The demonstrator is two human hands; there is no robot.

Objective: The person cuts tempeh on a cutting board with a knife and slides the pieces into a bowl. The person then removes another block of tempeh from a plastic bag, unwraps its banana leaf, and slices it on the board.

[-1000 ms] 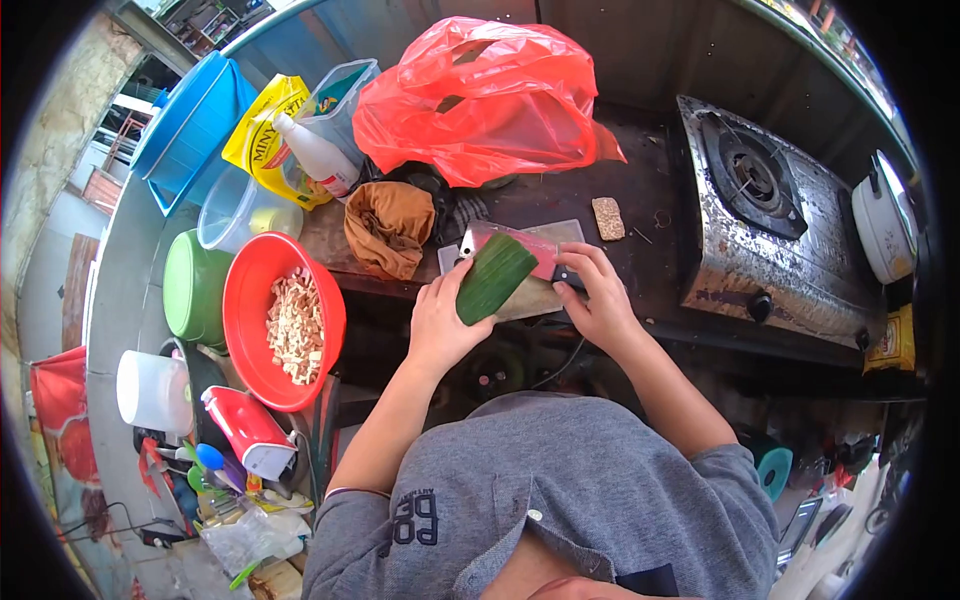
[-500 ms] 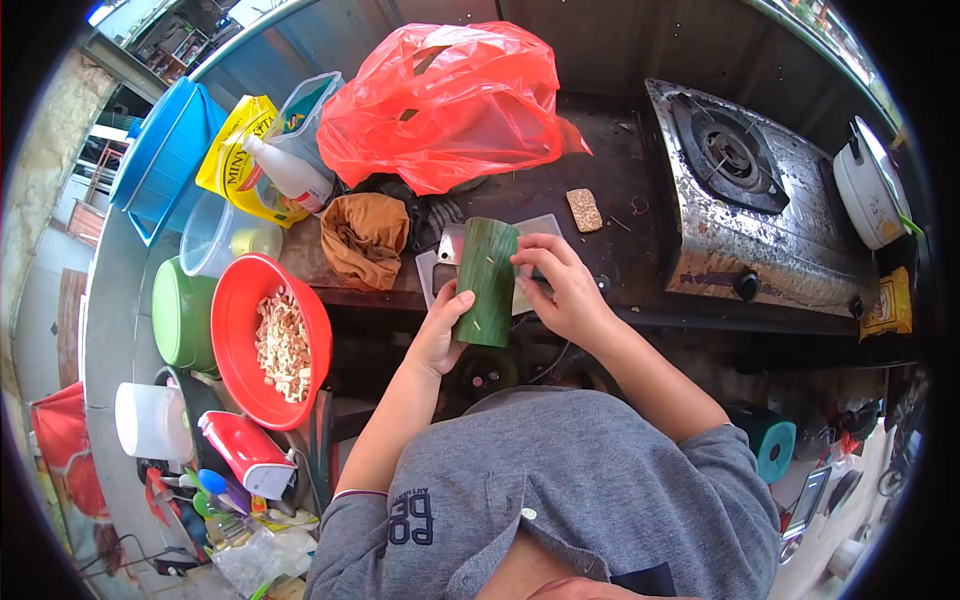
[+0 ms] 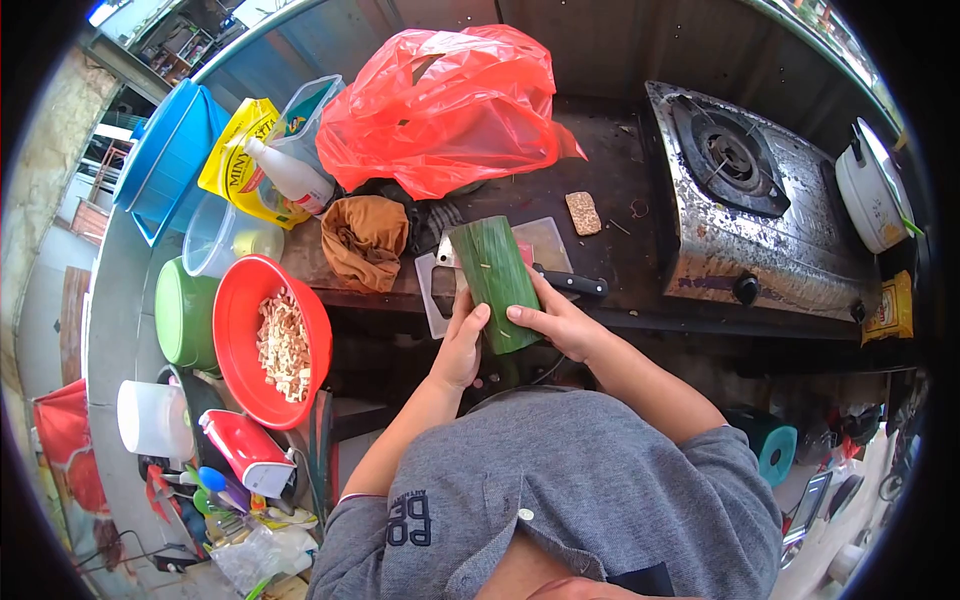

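Note:
A green banana leaf packet [image 3: 494,270], with small pale slivers on its surface, is held in front of me over the counter's front edge. My left hand [image 3: 463,342] grips its near left side, thumb on top. On the right side my right hand [image 3: 556,320] holds it too, thumb pressed on the leaf and fingers mostly hidden behind. Beneath the packet lies a whitish cutting board [image 3: 437,318], partly covered. A knife with a black handle [image 3: 578,284] rests there, its blade largely out of sight. A small brown tempeh-like block [image 3: 583,214] lies beyond my right hand.
A red basin [image 3: 226,345] of pale chopped pieces stands at left, near a green tub [image 3: 183,318]. A red plastic bag [image 3: 440,110] and a brown cloth [image 3: 364,243] lie behind. A gas stove [image 3: 760,190] and a white pot [image 3: 868,195] are at right.
My right hand has come down from the packet's upper right to grip its lower right side. The packet has tilted, its top leaning left, and the knife handle now shows.

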